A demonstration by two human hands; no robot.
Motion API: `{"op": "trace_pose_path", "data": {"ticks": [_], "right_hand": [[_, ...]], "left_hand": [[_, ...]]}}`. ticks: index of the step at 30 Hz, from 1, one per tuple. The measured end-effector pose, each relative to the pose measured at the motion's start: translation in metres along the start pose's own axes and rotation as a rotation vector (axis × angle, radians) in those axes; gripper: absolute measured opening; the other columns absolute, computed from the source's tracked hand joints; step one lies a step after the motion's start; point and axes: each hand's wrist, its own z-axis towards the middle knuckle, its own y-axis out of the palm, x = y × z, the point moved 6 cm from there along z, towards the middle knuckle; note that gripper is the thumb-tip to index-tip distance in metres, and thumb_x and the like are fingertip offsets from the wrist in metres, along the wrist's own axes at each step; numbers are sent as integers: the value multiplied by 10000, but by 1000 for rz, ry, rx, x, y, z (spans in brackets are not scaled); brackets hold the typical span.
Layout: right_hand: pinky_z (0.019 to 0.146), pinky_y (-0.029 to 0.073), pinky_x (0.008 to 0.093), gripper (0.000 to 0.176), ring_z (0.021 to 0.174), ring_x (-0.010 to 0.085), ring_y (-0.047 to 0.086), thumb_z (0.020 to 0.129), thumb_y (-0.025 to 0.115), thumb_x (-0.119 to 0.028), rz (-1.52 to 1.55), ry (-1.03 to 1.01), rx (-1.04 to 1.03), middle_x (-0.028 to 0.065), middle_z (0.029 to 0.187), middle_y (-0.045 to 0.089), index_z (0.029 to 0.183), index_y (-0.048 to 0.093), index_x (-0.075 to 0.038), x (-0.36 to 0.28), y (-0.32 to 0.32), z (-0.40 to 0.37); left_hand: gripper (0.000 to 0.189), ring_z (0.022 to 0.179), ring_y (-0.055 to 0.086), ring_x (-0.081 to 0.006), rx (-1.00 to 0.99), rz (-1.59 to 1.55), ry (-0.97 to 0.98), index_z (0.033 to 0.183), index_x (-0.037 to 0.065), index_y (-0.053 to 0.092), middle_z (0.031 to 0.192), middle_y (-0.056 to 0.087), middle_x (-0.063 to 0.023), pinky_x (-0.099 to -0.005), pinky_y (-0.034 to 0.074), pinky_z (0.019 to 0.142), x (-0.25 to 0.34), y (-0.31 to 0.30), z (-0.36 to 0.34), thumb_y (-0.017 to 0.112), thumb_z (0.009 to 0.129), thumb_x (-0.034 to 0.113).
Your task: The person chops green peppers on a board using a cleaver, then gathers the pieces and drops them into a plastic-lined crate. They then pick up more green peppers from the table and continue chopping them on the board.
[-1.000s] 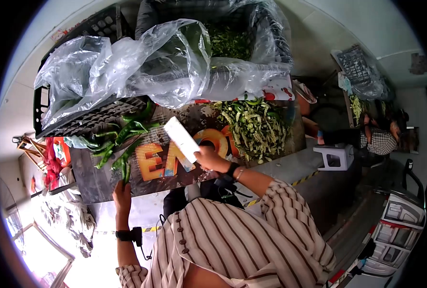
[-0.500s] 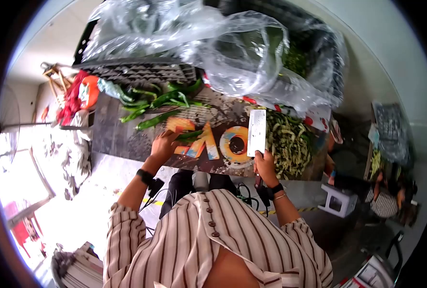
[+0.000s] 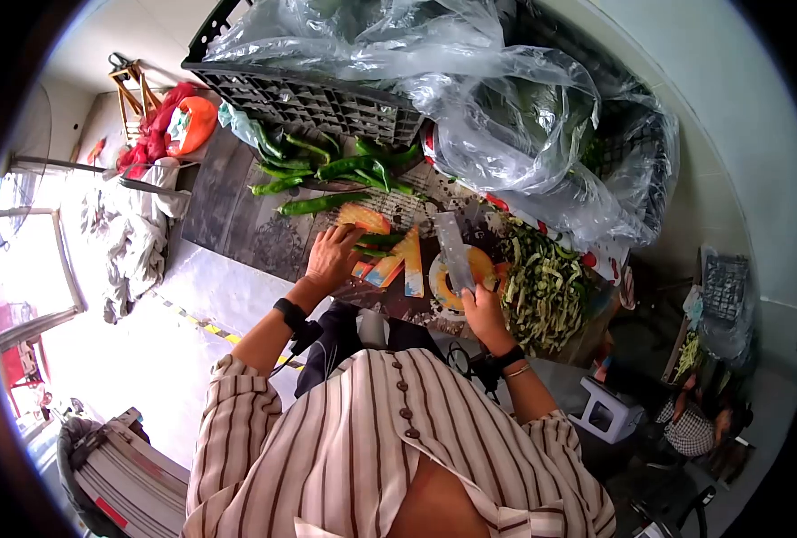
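Note:
My right hand (image 3: 485,316) is wrapped round the handle of a cleaver (image 3: 454,251), its blade tilted and pointing away from me over the printed table top. My left hand (image 3: 333,258) has its fingers curled over green peppers (image 3: 379,240) lying on the table, left of the blade; the blade and these peppers are apart. Beyond my left hand, several whole long green peppers (image 3: 318,203) lie loosely together. A heap of sliced green pepper (image 3: 545,289) sits right of the cleaver.
A black plastic crate (image 3: 313,97) lined with clear plastic bags (image 3: 506,117) stands along the table's far side. An orange bag (image 3: 198,124) is at far left. A white stool (image 3: 606,411) stands on the floor at right, and another person (image 3: 690,429) is beyond it.
The cleaver has moved left off the edge of the sliced heap, and its blade has turned, showing narrower. My left hand stays at the peppers. The whole view has shifted and rotated slightly.

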Motion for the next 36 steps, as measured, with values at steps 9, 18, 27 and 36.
{"op": "trace_pose_path", "data": {"ticks": [9, 18, 27, 36], "right_hand": [[501, 410, 442, 234, 551, 365, 532, 914, 504, -180, -205, -239, -61, 186, 623, 536, 777, 489, 9, -49, 15, 23], [486, 485, 425, 158, 554, 344, 598, 880, 495, -122, -381, -405, -163, 184, 631, 585, 809, 515, 18, -84, 31, 49], [524, 492, 448, 157, 585, 366, 611, 860, 490, -105, -439, -382, -217, 193, 647, 606, 781, 542, 20, -102, 41, 69], [532, 498, 457, 139, 599, 368, 617, 845, 515, -99, -440, -393, -219, 194, 634, 601, 776, 540, 19, -99, 74, 97]], "left_hand": [[249, 933, 523, -276, 65, -28, -141, 954, 105, 636, 936, 585, -67, -392, 389, 808, -12, 14, -2, 654, 722, 194], [183, 884, 529, -265, 75, -61, -186, 867, 112, 640, 848, 566, -61, -384, 385, 791, -22, 13, -21, 666, 712, 206], [169, 881, 524, -267, 101, -130, -211, 828, 104, 623, 833, 551, -65, -385, 374, 779, -20, 11, -23, 677, 701, 202], [161, 871, 536, -268, 109, -74, -198, 803, 115, 586, 808, 543, -58, -389, 375, 764, -14, 12, -22, 678, 689, 180]]}}
